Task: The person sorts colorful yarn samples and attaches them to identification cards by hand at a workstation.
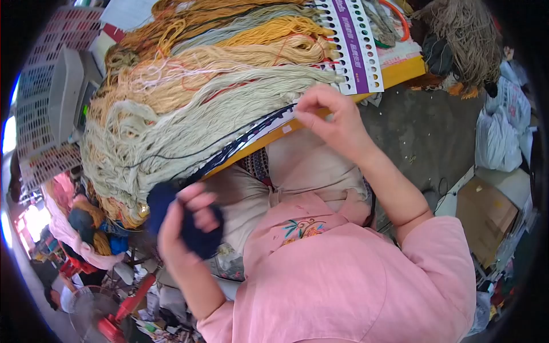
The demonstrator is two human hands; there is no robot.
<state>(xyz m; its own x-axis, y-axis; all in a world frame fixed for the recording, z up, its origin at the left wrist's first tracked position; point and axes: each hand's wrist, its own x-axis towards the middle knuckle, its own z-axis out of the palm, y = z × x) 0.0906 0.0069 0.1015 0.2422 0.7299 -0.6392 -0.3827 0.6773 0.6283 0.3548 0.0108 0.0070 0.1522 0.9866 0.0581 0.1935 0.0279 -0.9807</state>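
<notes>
My left hand, smeared by motion, is wrapped round a navy blue bundle of yarn off the left end of the board. At the board's near edge, my right hand has thumb and forefinger pinched at the end of dark navy strands. These strands run along the edge toward my left side. Beyond them lie pale grey-green thread hanks, then peach hanks and golden-yellow hanks. A white card with punched holes and a purple strip borders the hanks' right ends.
The yellow board rests over my lap. A grey-brown yarn bundle sits at the far right, above white plastic bags. A grey device and a pink plastic basket stand left. A fan is at lower left.
</notes>
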